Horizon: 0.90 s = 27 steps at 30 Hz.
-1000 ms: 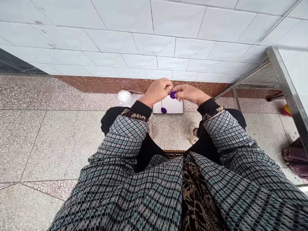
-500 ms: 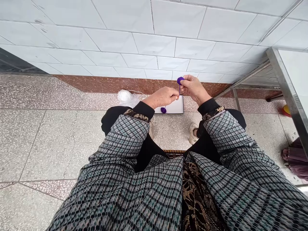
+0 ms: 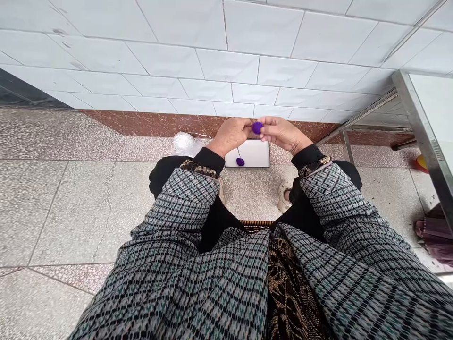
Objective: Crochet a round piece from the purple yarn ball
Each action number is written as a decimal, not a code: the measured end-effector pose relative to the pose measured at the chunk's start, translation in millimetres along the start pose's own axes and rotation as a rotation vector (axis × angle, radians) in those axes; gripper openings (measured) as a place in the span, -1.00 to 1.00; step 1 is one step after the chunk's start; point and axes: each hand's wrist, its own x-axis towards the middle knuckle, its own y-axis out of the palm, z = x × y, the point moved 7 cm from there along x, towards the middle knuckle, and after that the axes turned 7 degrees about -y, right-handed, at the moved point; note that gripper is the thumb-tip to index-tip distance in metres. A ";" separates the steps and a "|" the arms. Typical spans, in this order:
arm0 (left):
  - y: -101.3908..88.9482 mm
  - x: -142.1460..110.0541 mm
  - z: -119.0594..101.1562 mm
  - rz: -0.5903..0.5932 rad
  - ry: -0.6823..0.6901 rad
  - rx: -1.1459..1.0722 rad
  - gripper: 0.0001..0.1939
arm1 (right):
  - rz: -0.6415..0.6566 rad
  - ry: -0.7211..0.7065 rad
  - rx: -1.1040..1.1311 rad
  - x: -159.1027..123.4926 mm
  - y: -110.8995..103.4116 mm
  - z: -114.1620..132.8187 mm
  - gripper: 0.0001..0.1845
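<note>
Between my hands is a small round purple yarn piece; whether it is a wound ball or crocheted work I cannot tell. My right hand pinches it from the right between thumb and fingers. Close against its left side, my left hand has its fingertips closed on a purple strand of yarn that runs to the piece. Below, a shallow white tray with a dark rim lies on the floor. Inside it rests a second purple yarn ball, from which a strand rises toward my left hand.
A white ball of yarn in clear plastic lies left of the tray, against the tiled wall. At the right stands a metal-framed table. Purple cloth and a red and yellow object are beneath it.
My right hand has come down and left with the purple piece, close to my left hand. My left hand has moved up and slightly left. The strand between them is shorter.
</note>
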 end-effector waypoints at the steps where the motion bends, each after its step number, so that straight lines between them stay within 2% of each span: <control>1: 4.6 -0.4 -1.2 0.044 0.008 0.009 -0.75 | -0.052 -0.037 0.051 1.7 -4.3 3.0 -0.76; 4: 23.4 -5.3 -11.6 0.237 0.121 0.003 -0.77 | -0.212 -0.125 0.129 5.6 -19.1 6.6 -0.73; 6: 32.4 -9.9 -18.8 0.335 0.207 -0.022 -0.78 | -0.272 -0.101 0.104 7.1 -24.8 2.0 -0.70; 8: 34.3 -12.5 -23.4 0.355 0.265 -0.044 -0.79 | -0.292 -0.026 0.035 7.4 -26.3 -5.5 -0.67; 11: 27.1 -12.7 -26.1 0.294 0.307 -0.076 -0.79 | -0.267 0.037 -0.075 5.7 -23.6 -11.7 -0.65; 14: 13.0 -10.4 -25.1 0.173 0.310 -0.099 -0.79 | -0.134 0.062 -0.210 3.1 -13.7 -13.0 -0.61; 17: -1.7 -6.0 -17.2 0.036 0.234 -0.095 -0.79 | 0.061 0.111 -0.253 -2.3 1.5 -13.5 -0.65; 19: -8.1 -3.8 -10.5 -0.023 0.164 -0.090 -0.78 | 0.114 0.109 -0.170 -5.7 8.3 -8.2 -0.69; 22: -6.9 -3.6 -5.7 -0.016 0.092 -0.079 -0.77 | 0.012 0.006 0.010 -5.9 4.8 8.4 -0.74; 25: 9.4 -8.0 -13.5 0.134 0.129 -0.052 -0.78 | -0.178 -0.127 0.117 -2.9 -11.8 19.3 -0.73; 27: 21.4 -13.5 -23.9 0.253 0.216 -0.059 -0.79 | -0.256 -0.140 0.106 0.0 -21.9 15.2 -0.70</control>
